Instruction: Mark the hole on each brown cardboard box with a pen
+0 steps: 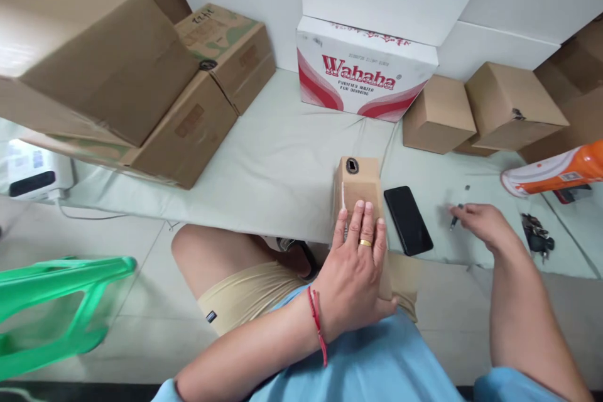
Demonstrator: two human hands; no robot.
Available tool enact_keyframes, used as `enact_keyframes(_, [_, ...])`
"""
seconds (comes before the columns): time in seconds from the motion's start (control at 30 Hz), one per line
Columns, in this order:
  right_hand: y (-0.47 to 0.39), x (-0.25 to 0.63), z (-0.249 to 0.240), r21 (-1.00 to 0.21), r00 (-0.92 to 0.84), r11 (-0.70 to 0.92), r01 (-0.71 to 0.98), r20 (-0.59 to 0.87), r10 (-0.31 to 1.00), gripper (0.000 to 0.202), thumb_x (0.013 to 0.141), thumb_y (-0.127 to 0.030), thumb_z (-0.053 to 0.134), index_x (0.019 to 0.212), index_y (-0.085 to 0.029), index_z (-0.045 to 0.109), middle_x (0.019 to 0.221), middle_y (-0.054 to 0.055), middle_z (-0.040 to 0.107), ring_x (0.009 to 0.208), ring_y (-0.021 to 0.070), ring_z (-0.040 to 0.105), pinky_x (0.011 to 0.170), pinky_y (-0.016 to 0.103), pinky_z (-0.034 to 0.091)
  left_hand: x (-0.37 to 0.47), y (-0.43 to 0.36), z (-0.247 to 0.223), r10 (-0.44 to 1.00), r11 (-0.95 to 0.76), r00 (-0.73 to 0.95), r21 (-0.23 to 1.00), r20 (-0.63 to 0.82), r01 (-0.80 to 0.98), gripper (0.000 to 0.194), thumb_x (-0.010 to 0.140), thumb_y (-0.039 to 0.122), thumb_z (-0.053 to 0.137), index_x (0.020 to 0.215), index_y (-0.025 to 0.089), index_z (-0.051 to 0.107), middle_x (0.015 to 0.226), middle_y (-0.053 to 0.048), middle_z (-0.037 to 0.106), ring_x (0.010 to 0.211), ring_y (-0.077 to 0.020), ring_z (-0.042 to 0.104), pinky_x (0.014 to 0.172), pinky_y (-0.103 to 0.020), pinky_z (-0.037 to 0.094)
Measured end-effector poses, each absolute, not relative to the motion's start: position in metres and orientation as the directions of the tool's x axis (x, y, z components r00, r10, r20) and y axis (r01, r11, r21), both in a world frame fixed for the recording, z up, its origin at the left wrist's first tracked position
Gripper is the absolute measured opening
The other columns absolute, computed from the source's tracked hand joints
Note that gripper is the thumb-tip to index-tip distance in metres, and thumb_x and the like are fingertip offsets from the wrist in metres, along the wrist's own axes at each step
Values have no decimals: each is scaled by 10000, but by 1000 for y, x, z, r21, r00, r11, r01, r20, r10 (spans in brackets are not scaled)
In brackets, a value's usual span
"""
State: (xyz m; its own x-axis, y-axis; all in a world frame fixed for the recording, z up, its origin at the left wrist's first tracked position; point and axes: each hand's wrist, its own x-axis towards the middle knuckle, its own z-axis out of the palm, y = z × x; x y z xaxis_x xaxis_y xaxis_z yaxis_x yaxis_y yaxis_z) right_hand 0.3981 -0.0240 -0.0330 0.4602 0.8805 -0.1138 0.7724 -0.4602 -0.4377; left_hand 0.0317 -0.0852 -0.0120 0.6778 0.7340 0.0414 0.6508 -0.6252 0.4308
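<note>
My left hand [353, 270] lies flat over a narrow cardboard box [360, 169], with its fingers stretched along the top and the thumb towards the near end. The box has a dark-ringed hole at its far end and a pale strip along one side; its near part is mostly covered by the hand. Right of the box lies a black smartphone [408, 220]. Over the table, my right hand [480, 223] pinches a small, thin dark object [455, 221], too small and blurred to name. A bunch of keys [537, 235] lies right of that wrist.
The table [264, 163] has a pale green cover. Stacked cartons [183, 125] stand left, a Wahaha water carton [362, 72] at the back, and smaller boxes [513, 107] right. An orange-and-white bottle [556, 169] lies at the right edge. A green stool [85, 301] is at lower left.
</note>
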Motion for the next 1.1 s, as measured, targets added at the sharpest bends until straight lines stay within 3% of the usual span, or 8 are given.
enact_keyframes(0.13, [-46, 395, -52, -242, 545, -570, 785, -165, 822, 342, 796, -521, 786, 822, -182, 749, 714, 125, 695, 690, 303, 641, 660, 411, 462, 23, -80, -14, 705, -665, 705, 424, 84, 615, 1329, 755, 740, 832, 1689, -48, 308, 1784, -414, 94, 1711, -535, -5, 1365, -727, 9])
enact_keyframes(0.23, [-63, 354, -69, -153, 401, -408, 900, -75, 913, 575, 978, -601, 595, 1282, -133, 734, 1203, 231, 724, 1122, 382, 667, 918, 469, 528, 15, -75, -16, 677, -708, 723, 386, 134, 592, 1458, 663, 797, 890, 1693, -48, 298, 1779, -418, 138, 1712, -543, 32, 1369, -716, 42])
enact_keyframes(0.33, [-76, 307, -83, -125, 244, -255, 959, -101, 965, 739, 964, -693, 633, 1405, -101, 674, 1283, 242, 672, 1194, 404, 603, 1036, 495, 508, 10, -71, -15, 650, -751, 734, 318, 199, 579, 1495, 667, 934, 812, 1689, -38, 317, 1790, -381, 196, 1729, -498, -12, 1377, -683, -36])
enact_keyframes(0.53, [-78, 276, -95, -146, 327, -327, 934, -25, 945, 823, 897, -667, 727, 1444, -65, 608, 1278, 259, 619, 1184, 428, 558, 1026, 541, 495, 2, -70, -11, 518, -855, 771, 212, 370, 473, 1303, 819, 998, 570, 1716, 78, 352, 1826, -252, 257, 1729, -411, -186, 1367, -644, -142])
enact_keyframes(0.73, [-80, 282, -87, -251, 431, -432, 866, -59, 900, 838, 808, -666, 761, 1419, -117, 594, 1262, 196, 580, 1083, 392, 654, 964, 527, 553, -31, -91, -27, 627, -776, 664, 402, 407, 486, 1051, 1018, 774, 566, 1798, 211, 145, 1839, -228, 235, 1750, -423, -3, 1386, -679, 88])
enact_keyframes(0.83, [-80, 279, -77, -348, 487, -466, 813, -29, 873, 863, 772, -716, 757, 1380, -127, 590, 1324, 217, 566, 1081, 400, 684, 913, 537, 584, -49, -107, -43, 745, -663, 543, 530, 389, 530, 908, 1074, 575, 620, 1796, 262, 169, 1836, -223, 236, 1743, -438, 90, 1349, -677, 269])
enact_keyframes(0.93, [-78, 266, -62, -486, 464, -349, 801, 137, 875, 792, 767, -740, 760, 1286, -165, 598, 1307, 215, 594, 1159, 403, 669, 965, 559, 585, -59, -122, -58, 829, -554, 447, 613, 337, 564, 819, 1092, 472, 617, 1783, 276, 221, 1820, -219, 263, 1730, -433, 168, 1322, -665, 349])
enact_keyframes(1.1, [-69, 218, -21, -577, 299, 6, 817, 432, 851, 697, 812, -737, 776, 1245, -225, 584, 1237, 145, 626, 1160, 347, 671, 984, 541, 603, -60, -135, -70, 875, -477, 372, 682, 310, 554, 806, 1095, 551, 583, 1772, 277, 243, 1821, -225, 246, 1715, -429, 231, 1329, -658, 347])
